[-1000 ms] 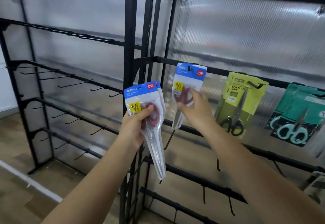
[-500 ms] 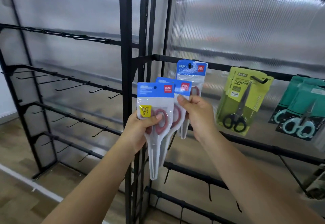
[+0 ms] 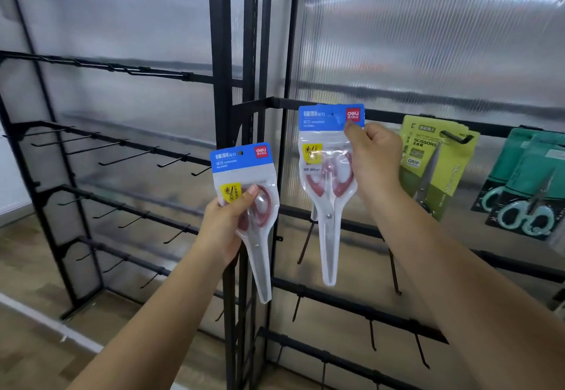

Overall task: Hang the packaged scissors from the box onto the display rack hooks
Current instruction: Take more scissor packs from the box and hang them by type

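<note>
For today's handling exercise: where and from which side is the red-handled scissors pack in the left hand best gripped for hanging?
Probably pinch the blue header card from its right edge, beside the hang hole. The pack hangs upright, so the hole stays clear.

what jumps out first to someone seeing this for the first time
Two blue-topped packs of red-handled scissors held up mid-frame: the left hand grips the lower pack by the handles, the right hand pinches the higher pack by its header near the top rail. To the right hang a lime-green scissors pack and teal packs; the black rack has bare hooks at left.
</note>
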{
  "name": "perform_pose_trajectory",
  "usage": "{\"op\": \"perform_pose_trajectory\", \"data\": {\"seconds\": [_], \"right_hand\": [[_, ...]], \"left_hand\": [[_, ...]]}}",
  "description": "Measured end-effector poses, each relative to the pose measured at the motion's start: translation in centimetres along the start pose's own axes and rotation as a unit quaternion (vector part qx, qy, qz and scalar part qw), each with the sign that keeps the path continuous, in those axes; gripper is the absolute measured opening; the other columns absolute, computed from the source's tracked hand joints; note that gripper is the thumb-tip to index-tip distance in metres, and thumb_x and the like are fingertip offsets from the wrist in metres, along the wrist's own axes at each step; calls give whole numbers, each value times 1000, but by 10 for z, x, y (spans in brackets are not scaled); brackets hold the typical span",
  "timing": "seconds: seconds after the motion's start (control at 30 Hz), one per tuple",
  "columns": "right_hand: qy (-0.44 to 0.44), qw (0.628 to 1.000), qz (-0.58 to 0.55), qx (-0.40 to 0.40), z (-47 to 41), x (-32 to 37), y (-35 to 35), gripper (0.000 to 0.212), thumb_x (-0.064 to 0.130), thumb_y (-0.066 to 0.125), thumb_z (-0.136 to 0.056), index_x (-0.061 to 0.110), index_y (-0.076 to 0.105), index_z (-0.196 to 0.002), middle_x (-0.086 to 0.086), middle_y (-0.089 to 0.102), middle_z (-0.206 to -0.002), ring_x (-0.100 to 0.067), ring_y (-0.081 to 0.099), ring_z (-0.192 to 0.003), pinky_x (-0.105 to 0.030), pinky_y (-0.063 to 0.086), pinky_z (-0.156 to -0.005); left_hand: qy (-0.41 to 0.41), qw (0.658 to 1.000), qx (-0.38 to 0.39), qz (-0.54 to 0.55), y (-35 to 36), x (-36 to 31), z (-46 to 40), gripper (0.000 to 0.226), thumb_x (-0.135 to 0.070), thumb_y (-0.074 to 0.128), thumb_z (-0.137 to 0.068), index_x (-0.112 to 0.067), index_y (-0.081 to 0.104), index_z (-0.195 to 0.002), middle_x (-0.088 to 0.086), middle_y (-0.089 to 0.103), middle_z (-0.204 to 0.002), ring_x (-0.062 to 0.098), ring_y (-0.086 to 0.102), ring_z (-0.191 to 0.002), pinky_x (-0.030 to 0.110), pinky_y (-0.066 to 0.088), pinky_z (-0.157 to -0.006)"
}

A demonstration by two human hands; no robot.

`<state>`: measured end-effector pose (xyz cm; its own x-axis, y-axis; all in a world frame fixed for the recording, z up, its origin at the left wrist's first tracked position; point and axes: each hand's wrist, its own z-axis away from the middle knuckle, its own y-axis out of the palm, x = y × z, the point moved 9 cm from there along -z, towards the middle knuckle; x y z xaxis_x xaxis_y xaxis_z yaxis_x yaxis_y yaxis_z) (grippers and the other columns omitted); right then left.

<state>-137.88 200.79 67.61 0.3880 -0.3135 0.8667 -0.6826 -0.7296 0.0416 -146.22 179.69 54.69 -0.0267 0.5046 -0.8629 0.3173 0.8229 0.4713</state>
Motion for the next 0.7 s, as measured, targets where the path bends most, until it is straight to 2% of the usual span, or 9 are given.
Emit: {"op": "perform_pose_trajectory", "data": {"seconds": [0.07,0.13,0.2,0.3,0.37,0.47,0.53,0.6,0.7], "right_hand": [[-9,1000,14,-11,-4,-2,-3,24,15,56,-90,3,52,-69,-29,62,-80,-43,63,-78,-34,42,-60],[-18,999,25,-21,-5,-4,-7,25,15,56,-90,3,52,-68,-37,56,-81,-50,57,-78,-34,38,-60],[-15,998,50,-17,-5,-6,-8,35,16,56,-90,7,44,-59,-27,51,-68,-38,51,-61,-34,36,-59],[0,996,89,-6,-9,-10,-7,36,23,57,-91,16,42,-59,-7,49,-65,-20,50,-63,-29,36,-57],[13,996,87,-15,-6,-12,-9,13,18,61,-89,18,52,-80,0,56,-88,-12,56,-79,-20,43,-61],[-12,998,32,-50,14,-12,-17,30,7,63,-85,26,46,-101,5,46,-108,-9,51,-93,-7,45,-62],[-19,999,-30,17,32,-9,-1,23,13,64,-86,27,48,-95,6,53,-98,-10,54,-87,-10,45,-64],[2,990,-63,128,47,-8,25,23,18,63,-87,31,47,-98,2,61,-92,-16,60,-92,-24,49,-75],[-37,979,-82,182,58,3,36,48,-2,58,-87,34,46,-116,-8,62,-108,-12,64,-98,-29,55,-81]], "left_hand": [[-2,1000,5,3,2,-1,1,26,-21,66,-75,-17,62,-100,-3,70,-85,15,67,-87,33,51,-79],[-7,1000,3,1,2,-2,2,29,-22,67,-74,-16,62,-101,-2,70,-87,16,66,-89,33,51,-81],[-15,1000,-4,2,2,-2,3,33,-21,67,-76,-13,60,-107,0,68,-90,19,64,-92,36,50,-87],[-20,1000,-7,3,5,-5,4,35,-19,66,-80,-10,58,-113,2,66,-95,21,63,-96,39,48,-92],[-16,1000,-3,0,9,-8,7,39,-22,68,-77,-11,59,-113,2,67,-96,21,64,-97,38,49,-91],[-1,1000,19,5,21,-9,10,38,-23,70,-69,-13,62,-106,-1,71,-90,17,67,-91,32,53,-82],[9,999,42,5,31,-10,13,36,-20,69,-69,-13,63,-103,-2,72,-87,14,69,-85,26,55,-71],[27,997,75,-8,46,-11,16,34,-18,68,-70,-12,64,-103,-2,73,-87,12,70,-84,21,54,-67],[58,992,102,-50,64,-13,20,33,-14,68,-71,-10,64,-103,-4,73,-85,9,69,-80,17,52,-64]]}}
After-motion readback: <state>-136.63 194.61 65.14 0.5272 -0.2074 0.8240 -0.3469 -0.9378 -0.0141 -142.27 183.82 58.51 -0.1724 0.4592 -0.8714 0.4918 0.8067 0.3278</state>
